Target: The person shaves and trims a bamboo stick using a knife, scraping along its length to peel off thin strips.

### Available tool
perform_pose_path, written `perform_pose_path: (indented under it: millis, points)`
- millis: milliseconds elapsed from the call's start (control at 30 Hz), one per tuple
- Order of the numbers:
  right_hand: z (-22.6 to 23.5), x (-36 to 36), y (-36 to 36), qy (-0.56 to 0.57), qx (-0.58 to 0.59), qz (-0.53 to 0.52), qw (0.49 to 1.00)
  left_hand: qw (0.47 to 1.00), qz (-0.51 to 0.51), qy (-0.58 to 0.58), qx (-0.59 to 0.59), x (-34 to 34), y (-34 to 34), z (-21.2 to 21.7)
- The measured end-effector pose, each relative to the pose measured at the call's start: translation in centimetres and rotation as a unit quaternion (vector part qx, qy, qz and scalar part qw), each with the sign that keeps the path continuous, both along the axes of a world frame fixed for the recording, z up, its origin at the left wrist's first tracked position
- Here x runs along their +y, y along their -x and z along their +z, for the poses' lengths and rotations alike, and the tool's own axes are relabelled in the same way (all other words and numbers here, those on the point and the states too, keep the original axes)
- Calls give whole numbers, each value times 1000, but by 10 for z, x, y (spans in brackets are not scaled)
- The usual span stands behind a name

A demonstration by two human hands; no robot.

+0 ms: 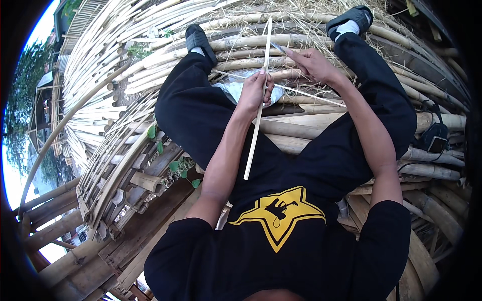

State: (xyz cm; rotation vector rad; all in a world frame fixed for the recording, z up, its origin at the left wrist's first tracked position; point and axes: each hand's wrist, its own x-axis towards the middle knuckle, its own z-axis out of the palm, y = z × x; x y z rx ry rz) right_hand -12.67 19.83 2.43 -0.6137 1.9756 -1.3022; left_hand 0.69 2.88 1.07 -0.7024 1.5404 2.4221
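My left hand [255, 92] is closed around a long, pale bamboo strip [252, 148]. The strip runs lengthwise away from me, from above my lap to beyond my fingers, with my thumb pressed along it. To its right, my right hand [315, 65] grips a knife, whose handle is mostly hidden in the fingers. The grey knife blade [277, 47] points left toward the far part of the strip; whether the two touch I cannot tell. Beneath my left hand lies a crumpled whitish sheet [230, 92], between my spread legs.
Bamboo poles [296, 126] lie under and around me. Another thin strip [321, 98] slants below my right hand. Dry straw [306, 20] covers the far poles. A stack of split bamboo [113, 168] stands at left. A black pouch-like item [436, 138] rests at far right.
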Motion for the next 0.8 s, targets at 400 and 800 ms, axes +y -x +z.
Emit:
perform_pose_path:
  millis: [400, 800]
  points:
    - [-9, 15, 24, -145, 133, -36, 980, 999, -49, 14, 3, 8, 0, 5]
    - [-5, 1, 3, -32, 155, -49, 986, 996, -79, 12, 29, 14, 0, 15]
